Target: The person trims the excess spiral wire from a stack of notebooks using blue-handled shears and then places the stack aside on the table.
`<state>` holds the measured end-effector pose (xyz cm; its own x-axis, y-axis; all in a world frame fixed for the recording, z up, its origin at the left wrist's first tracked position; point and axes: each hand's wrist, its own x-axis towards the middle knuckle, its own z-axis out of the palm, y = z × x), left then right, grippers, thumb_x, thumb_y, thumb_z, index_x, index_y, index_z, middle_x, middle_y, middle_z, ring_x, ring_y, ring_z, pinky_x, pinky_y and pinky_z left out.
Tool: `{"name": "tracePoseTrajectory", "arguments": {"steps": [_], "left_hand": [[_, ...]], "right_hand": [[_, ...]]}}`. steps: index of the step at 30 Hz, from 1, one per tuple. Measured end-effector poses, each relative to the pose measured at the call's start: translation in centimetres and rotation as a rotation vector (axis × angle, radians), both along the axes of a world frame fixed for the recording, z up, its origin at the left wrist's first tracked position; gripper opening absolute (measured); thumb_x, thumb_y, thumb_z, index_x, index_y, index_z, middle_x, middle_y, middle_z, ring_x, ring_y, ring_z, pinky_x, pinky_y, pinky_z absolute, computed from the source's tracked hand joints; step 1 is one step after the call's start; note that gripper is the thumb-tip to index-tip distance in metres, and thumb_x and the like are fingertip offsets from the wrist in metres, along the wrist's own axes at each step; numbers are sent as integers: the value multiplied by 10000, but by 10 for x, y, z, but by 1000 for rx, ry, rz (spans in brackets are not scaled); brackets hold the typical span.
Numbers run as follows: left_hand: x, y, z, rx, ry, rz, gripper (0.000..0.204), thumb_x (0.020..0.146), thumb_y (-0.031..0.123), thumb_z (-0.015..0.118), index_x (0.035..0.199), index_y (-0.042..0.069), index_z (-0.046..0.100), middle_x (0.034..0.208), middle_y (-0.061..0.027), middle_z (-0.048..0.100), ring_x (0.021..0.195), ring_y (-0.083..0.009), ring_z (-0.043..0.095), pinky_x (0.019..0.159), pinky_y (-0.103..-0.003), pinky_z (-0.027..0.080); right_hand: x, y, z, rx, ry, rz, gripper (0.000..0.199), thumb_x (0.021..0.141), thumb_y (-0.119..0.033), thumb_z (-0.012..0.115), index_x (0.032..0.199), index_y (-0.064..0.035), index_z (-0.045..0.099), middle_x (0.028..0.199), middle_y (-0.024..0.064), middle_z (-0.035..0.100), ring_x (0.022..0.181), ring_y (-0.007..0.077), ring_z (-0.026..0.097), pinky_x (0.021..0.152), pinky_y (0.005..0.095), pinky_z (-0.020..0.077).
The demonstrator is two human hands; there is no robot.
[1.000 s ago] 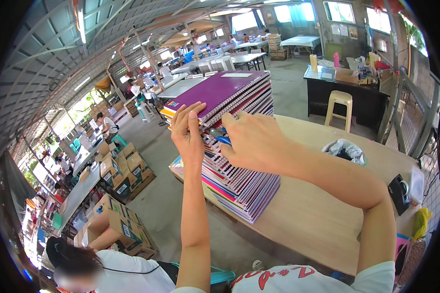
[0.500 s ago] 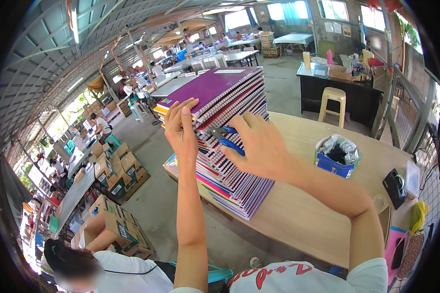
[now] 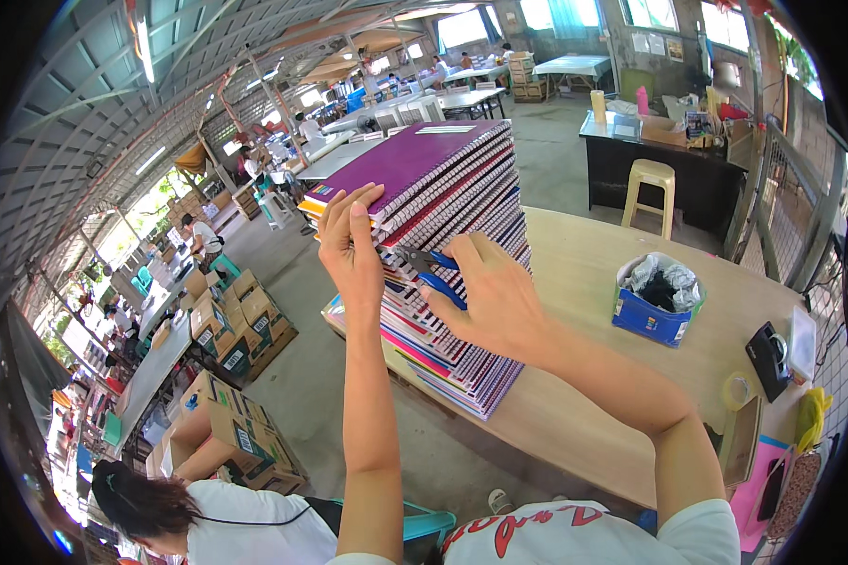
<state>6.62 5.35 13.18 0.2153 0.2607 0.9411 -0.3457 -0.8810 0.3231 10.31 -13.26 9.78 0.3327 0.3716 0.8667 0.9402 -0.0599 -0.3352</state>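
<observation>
A tall stack of spiral notebooks (image 3: pixel 457 315), with a purple cover on top, stands on the wooden table (image 3: pixel 584 414), white coils facing right and toward me. My left hand (image 3: pixel 350 235) is closed around the stack's near left corner, fingers over the purple cover's edge and thumb by the coil ends. In my right hand (image 3: pixel 495 297) is a pair of blue-handled pliers (image 3: pixel 433 273). Their grey jaws touch or nearly touch the coil ends on an upper notebook, just below my left hand. The exact contact is too small to make out.
A blue box with a plastic liner (image 3: pixel 652 325) sits right of the stack, dark bits inside. Farther right are a tape roll (image 3: pixel 737 390) and a black case (image 3: pixel 768 363). A co-worker (image 3: pixel 245 518) is at lower left near cardboard boxes (image 3: pixel 231 438). A stool (image 3: pixel 648 196) stands beyond.
The pliers and my right hand have shifted slightly, their jaws staying near the coil ends. My left hand keeps its place on the stack's corner. The view has turned a little.
</observation>
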Motion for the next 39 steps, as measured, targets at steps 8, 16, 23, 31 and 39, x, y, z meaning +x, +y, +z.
{"name": "tracePoseTrajectory", "arguments": {"steps": [8, 16, 23, 31, 39], "left_hand": [[0, 1, -3, 12, 27, 32, 384, 1041, 226, 420, 1044, 18, 743, 1128, -95, 706, 1210, -252, 541, 1083, -387, 339], [6, -2, -5, 30, -10, 64, 460, 1063, 274, 358, 1045, 4, 731, 1133, -87, 703, 1231, -260, 518, 1097, -389, 312], [8, -1, -6, 27, -51, 53, 393, 1045, 255, 416, 1033, 40, 745, 1103, -97, 706, 1199, -288, 529, 1070, -415, 349], [8, -2, -6, 16, -49, 50, 396, 1044, 255, 415, 1028, 39, 746, 1101, -97, 707, 1197, -291, 531, 1080, -413, 336], [7, 3, -6, 33, -59, 44, 402, 1046, 262, 414, 1027, 35, 745, 1096, -96, 708, 1198, -286, 527, 1080, -414, 338]], "right_hand": [[5, 8, -7, -68, 1009, 647, 267, 928, -243, 634, 933, 18, 577, 727, 100, 630, 617, 208, 604, 576, 301, 461], [-6, 14, -33, 107, 105, 64, 400, 797, -229, 738, 1043, 26, 553, 976, 195, 589, 864, 345, 615, 731, 418, 509], [12, 15, -14, -139, 1130, 774, 256, 913, -219, 658, 960, 22, 588, 811, 123, 647, 643, 237, 626, 537, 361, 501], [-2, 12, -35, 55, 269, 174, 416, 820, -274, 726, 1021, 46, 551, 963, 214, 621, 839, 345, 632, 735, 436, 503], [7, 17, -28, -51, 321, 220, 323, 875, -251, 684, 987, 25, 560, 828, 174, 632, 692, 308, 639, 593, 394, 506]]}}
